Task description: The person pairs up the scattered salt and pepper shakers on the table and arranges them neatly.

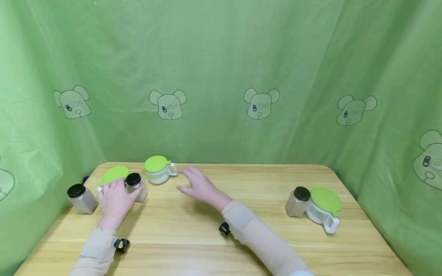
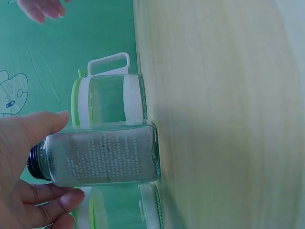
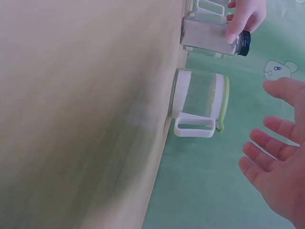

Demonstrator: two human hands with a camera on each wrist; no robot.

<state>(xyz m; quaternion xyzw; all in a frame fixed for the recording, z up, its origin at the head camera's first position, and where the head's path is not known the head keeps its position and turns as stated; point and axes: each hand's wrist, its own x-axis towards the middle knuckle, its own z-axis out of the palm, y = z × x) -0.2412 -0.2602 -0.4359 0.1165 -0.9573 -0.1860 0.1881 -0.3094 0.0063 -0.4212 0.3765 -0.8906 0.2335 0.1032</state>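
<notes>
My left hand (image 1: 115, 197) is around a square glass jar (image 2: 102, 157) with a black lid and greyish contents, thumb on one side and curled fingers on the other. The jar stands upright on the table. Right behind it, partly hidden by the hand, is a glass pot with a green lid (image 1: 115, 173). Another green-lidded pot (image 1: 157, 171) stands to the right, its white handle (image 3: 195, 127) facing my right hand (image 1: 202, 186). That hand hovers beside the handle, fingers spread, holding nothing.
A second black-lidded jar (image 1: 83, 199) stands at the table's left edge. On the right are a third such jar (image 1: 297, 203) and a green-lidded pot (image 1: 324, 205), close together. The wooden table (image 1: 241, 184) ends at a green curtain (image 1: 221, 138) printed with bear heads.
</notes>
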